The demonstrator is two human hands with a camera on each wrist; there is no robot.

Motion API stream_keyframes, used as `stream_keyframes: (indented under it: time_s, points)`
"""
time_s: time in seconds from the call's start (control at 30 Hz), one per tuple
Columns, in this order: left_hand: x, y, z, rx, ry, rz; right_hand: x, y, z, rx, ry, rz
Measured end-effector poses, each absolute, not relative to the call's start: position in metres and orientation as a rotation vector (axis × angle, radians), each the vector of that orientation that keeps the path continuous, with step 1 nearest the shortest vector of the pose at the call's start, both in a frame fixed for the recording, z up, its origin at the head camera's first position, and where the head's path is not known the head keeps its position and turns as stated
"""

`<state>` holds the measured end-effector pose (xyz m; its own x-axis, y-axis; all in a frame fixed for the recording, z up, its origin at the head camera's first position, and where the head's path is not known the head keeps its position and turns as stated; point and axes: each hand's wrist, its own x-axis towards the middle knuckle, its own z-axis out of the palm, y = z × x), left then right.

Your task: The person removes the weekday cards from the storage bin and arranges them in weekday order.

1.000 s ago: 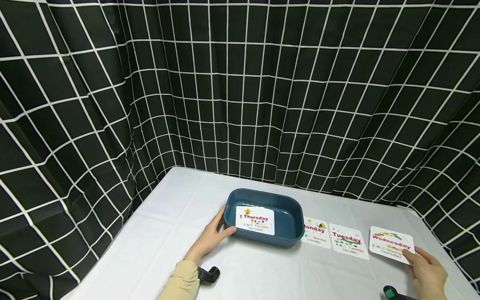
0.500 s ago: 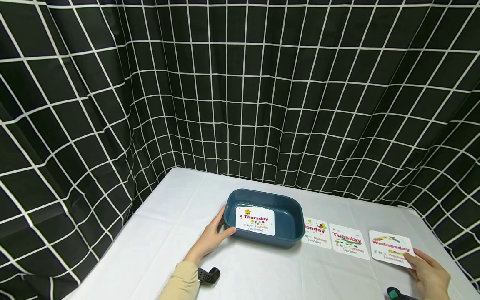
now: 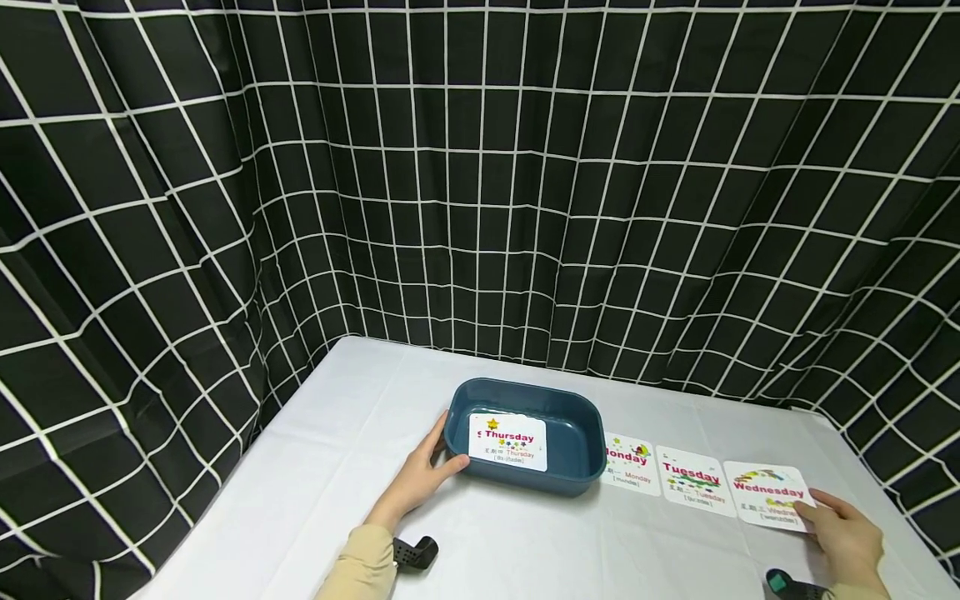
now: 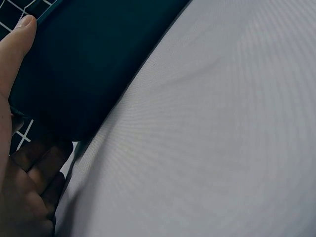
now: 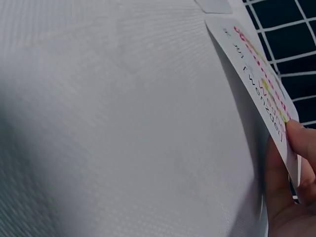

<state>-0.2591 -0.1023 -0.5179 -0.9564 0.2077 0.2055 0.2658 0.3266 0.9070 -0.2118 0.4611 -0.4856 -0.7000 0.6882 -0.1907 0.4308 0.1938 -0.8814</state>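
Left hand (image 3: 417, 479), thumb spread from fingers, grips the blue tub (image 3: 536, 482) at left; right hand (image 3: 847, 531) pinches the Wednesday flashcard (image 3: 767, 493) beside the Tuesday flashcard (image 3: 696, 481).

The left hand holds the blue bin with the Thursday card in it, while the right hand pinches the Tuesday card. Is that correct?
Not quite: the right hand pinches the Wednesday card, as the head view shows. The left hand does hold the blue bin with the Thursday card in it.

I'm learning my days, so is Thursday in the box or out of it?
In. The head view shows the Thursday card inside the box, within its blue rim.
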Motion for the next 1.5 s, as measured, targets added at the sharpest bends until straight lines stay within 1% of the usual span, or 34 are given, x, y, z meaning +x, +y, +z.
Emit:
stream_keyframes:
  time_s: [0.27, 0.63, 1.1, 1.5]
  points:
    - [-0.259, -0.104, -0.519, -0.437, -2.543, -1.721, -0.214, 0.451, -0.481, -0.999, -2.375, 1.206]
    - [-0.260, -0.104, -0.519, -0.439, -2.546, -1.713, -0.213, 0.442, -0.481, -0.904, -2.412, 1.068]
    - [-0.260, -0.105, -0.521, -0.452, -2.538, -1.691, -0.215, 0.437, -0.483, -1.020, -2.381, 1.144]
    - [-0.261, -0.105, -0.519, -0.442, -2.563, -1.687, -0.213, 0.439, -0.484, -0.967, -2.394, 1.122]
